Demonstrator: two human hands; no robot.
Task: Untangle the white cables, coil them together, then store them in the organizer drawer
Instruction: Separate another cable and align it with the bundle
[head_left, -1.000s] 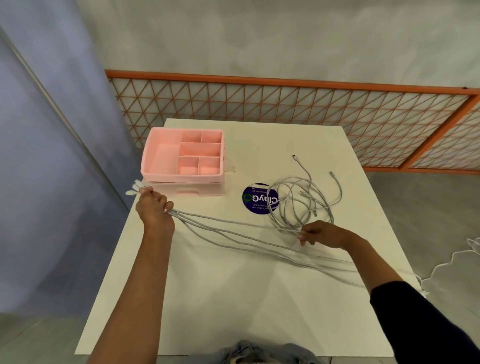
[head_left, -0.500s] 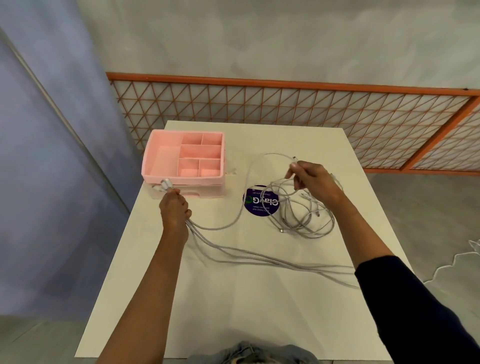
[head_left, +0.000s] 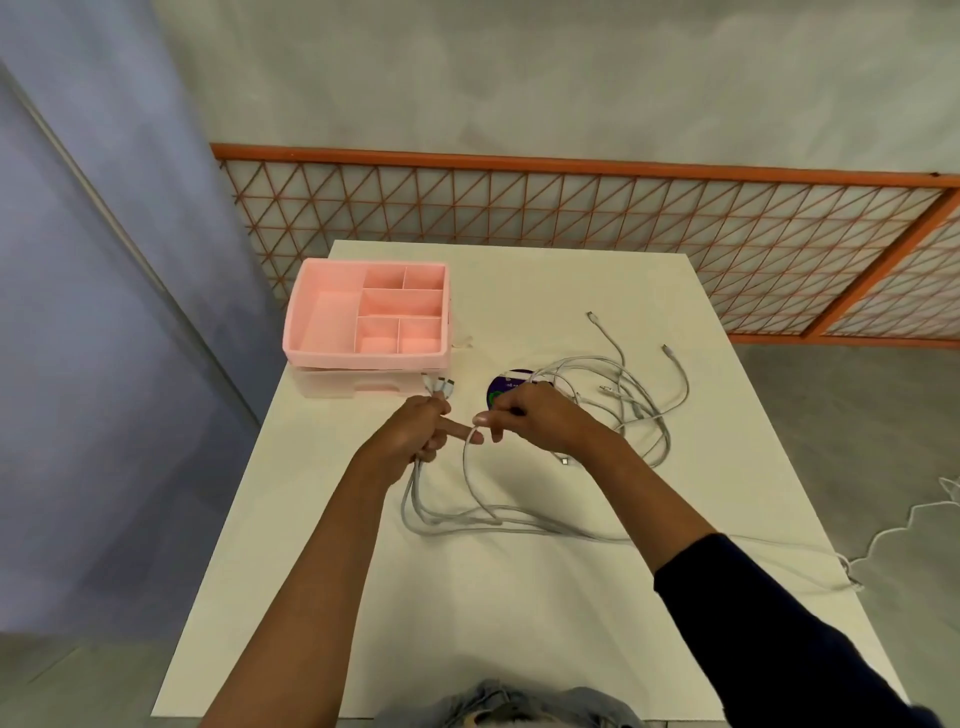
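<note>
White cables (head_left: 519, 522) lie in slack loops across the middle of the desk (head_left: 467, 634), and several strands run off to the right, past the desk's right edge toward the floor. At the near edge a bit of blue denim (head_left: 493, 701) shows. Both forearms reach over the desk, the right one in a dark sleeve (head_left: 779, 634).

Just beyond the loops the left hand (head_left: 415, 434) has its fingers curled round a bundle of the cables. The strands hang down from the fist to the desk, and the plug ends (head_left: 439, 385) stick out above it toward the far side. Its index finger points right and meets the right hand (head_left: 535, 421). That hand's fingers are curled and pinch a single strand at their tips, a strand that rises in an arc from the loops below.

Right of and beyond the right hand the rest of the cables sit in a loose tangle (head_left: 634, 400) on the desk, with two free ends reaching toward the far side. A round dark sticker (head_left: 501, 385) lies partly hidden behind the right hand.

At the far left stands the pink organizer (head_left: 322, 325), its top tray split into compartments, with the paler drawer (head_left: 353, 387) beneath it. Beyond the desk runs an orange lattice fence (head_left: 571, 208).
</note>
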